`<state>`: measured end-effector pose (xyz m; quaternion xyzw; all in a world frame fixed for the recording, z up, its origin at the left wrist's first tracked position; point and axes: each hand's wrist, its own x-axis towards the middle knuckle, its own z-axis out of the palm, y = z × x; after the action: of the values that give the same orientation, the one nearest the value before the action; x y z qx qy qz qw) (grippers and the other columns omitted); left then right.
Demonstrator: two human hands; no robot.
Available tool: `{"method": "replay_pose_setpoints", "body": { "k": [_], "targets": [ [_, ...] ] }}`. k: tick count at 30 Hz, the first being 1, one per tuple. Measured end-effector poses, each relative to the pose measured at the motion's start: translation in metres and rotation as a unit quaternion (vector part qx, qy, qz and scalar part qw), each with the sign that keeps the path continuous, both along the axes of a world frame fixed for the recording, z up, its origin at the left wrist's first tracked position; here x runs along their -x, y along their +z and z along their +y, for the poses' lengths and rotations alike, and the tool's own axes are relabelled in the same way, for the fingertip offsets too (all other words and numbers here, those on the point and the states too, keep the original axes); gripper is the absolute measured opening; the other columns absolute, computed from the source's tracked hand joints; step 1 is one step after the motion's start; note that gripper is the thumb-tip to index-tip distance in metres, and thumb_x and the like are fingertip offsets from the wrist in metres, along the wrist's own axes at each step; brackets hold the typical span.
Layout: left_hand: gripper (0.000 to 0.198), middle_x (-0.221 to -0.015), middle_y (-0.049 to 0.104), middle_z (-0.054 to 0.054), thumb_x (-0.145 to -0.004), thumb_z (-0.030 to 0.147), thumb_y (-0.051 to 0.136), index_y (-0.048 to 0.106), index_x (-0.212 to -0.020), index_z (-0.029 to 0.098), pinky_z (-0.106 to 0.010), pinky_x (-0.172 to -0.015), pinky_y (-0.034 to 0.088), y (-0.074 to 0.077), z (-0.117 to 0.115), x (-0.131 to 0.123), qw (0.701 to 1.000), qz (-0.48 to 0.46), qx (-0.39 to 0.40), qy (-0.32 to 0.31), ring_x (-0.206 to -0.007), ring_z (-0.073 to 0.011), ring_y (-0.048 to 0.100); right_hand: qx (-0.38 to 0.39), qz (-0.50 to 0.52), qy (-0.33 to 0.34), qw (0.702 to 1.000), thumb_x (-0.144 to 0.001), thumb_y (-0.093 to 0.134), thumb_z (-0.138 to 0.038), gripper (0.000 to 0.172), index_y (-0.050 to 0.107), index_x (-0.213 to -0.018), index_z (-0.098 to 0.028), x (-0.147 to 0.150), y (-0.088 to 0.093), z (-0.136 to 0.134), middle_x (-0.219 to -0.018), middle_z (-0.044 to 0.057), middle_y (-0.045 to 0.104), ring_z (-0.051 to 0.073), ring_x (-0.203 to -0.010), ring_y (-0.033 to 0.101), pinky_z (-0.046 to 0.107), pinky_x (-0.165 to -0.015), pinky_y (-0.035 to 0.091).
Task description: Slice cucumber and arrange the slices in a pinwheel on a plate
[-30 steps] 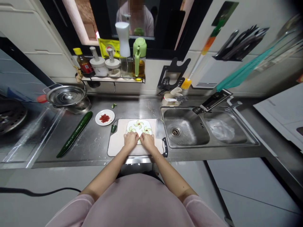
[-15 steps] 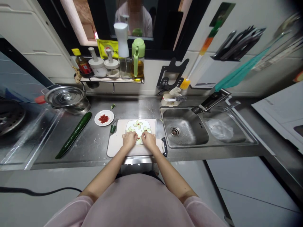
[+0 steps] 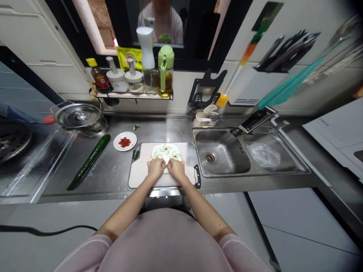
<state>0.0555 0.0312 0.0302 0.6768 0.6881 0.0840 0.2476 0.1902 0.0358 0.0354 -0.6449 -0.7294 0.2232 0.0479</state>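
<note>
Fingertips [image 3: 162,163] of the left hand [image 3: 155,169] and the right hand [image 3: 177,169] are curled in until they nearly meet over one cucumber slice [image 3: 166,170] at the near edge of the white plate [image 3: 152,150]. Whether they pinch it or only press on it is too small to tell.

From the left, one whole cucumber [image 3: 89,161] lies on the steel counter, then one small dish of chopped red chilli [image 3: 125,141] and one cucumber stub [image 3: 136,154]. Next comes one cutting board [image 3: 138,174] carrying the plate, with one black knife handle [image 3: 197,176] at its right edge and one sink [image 3: 227,160] beyond.

Three pinwheels of slices [image 3: 165,148] show clear of the hands. The slices look thin, wet and limp, so likely slippery and easy to tear, and best taken lightly by the rind edge.
</note>
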Motion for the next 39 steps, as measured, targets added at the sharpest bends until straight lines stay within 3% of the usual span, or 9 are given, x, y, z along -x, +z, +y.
{"method": "replay_pose_setpoints", "body": {
  "k": [11,25,31,39],
  "targets": [
    [0.014,-0.102,0.066,-0.006,-0.087,0.031,0.053,0.064,-0.088,0.022,-0.039,-0.086,0.029,0.001,0.001,-0.001,1.000,-0.003,0.006,0.001,-0.102,-0.0260,0.053,0.014,-0.007,0.001,1.000,-0.090,0.047,-0.026,0.016,0.062,-0.091,-0.019,0.001,0.002,-0.001,-0.091,0.005,0.069,0.018,-0.089,0.057,0.031,-0.080,0.023],
    [0.010,-0.090,0.070,-0.001,-0.081,0.026,0.057,0.066,-0.086,0.024,-0.034,-0.084,0.032,0.012,0.002,0.001,0.991,-0.113,-0.022,0.075,-0.097,-0.0202,0.059,-0.066,0.085,-0.068,0.992,-0.088,0.045,-0.026,0.021,0.065,-0.084,-0.021,-0.024,0.016,-0.005,-0.070,0.000,0.067,0.015,-0.071,0.060,0.024,-0.070,0.029],
    [0.012,-0.089,0.070,-0.002,-0.080,0.028,0.059,0.068,-0.087,0.024,-0.032,-0.083,0.035,0.017,0.017,0.035,0.975,-0.140,-0.077,0.154,-0.091,-0.0184,0.060,-0.079,0.120,-0.081,0.986,-0.084,0.042,-0.034,0.028,0.066,-0.080,-0.022,-0.032,0.021,-0.007,-0.064,0.000,0.065,0.016,-0.063,0.059,0.023,-0.062,0.032],
    [0.014,-0.086,0.069,0.001,-0.081,0.031,0.057,0.067,-0.088,0.024,-0.032,-0.082,0.036,0.009,0.035,0.109,0.952,-0.110,-0.103,0.266,-0.087,-0.0178,0.061,-0.075,0.145,-0.081,0.983,-0.084,0.037,-0.046,0.037,0.065,-0.077,-0.022,-0.039,0.023,-0.009,-0.058,0.001,0.060,0.018,-0.058,0.056,0.026,-0.059,0.034]
  ]
}}
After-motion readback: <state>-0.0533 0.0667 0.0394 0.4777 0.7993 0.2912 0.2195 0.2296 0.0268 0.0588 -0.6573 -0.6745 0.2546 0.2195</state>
